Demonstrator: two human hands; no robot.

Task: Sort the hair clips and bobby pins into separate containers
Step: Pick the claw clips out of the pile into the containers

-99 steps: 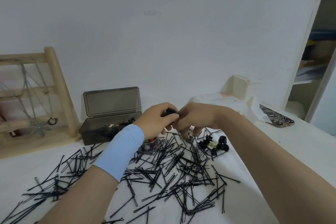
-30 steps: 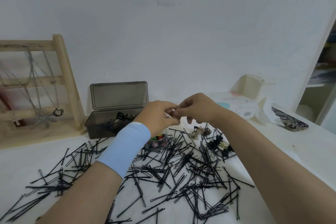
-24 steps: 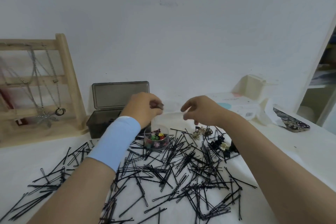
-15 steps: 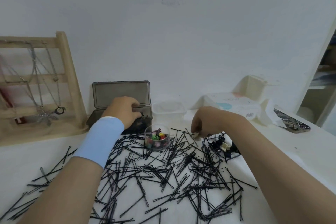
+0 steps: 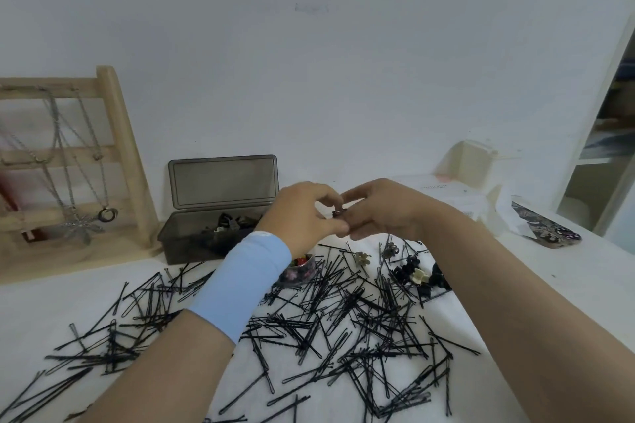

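Black wire bobby pins lie strewn across the white desk in front of the smoke-grey plastic box. None of them is in any container that I can see, so that half of the sort looks not yet begun. The box stands with its lid up and already holds a heap of dark hair clips. To its right a cluster of small claw clips lies loose among the pins, and a little round tub of coloured clips sits just in front of it. I'd judge the clip half partly done.

Just right of the box and above the desk, the left hand and right hand meet fingertip to fingertip. Each grip is closed in a pinch on one small dark clip, and neither hand holds anything else.
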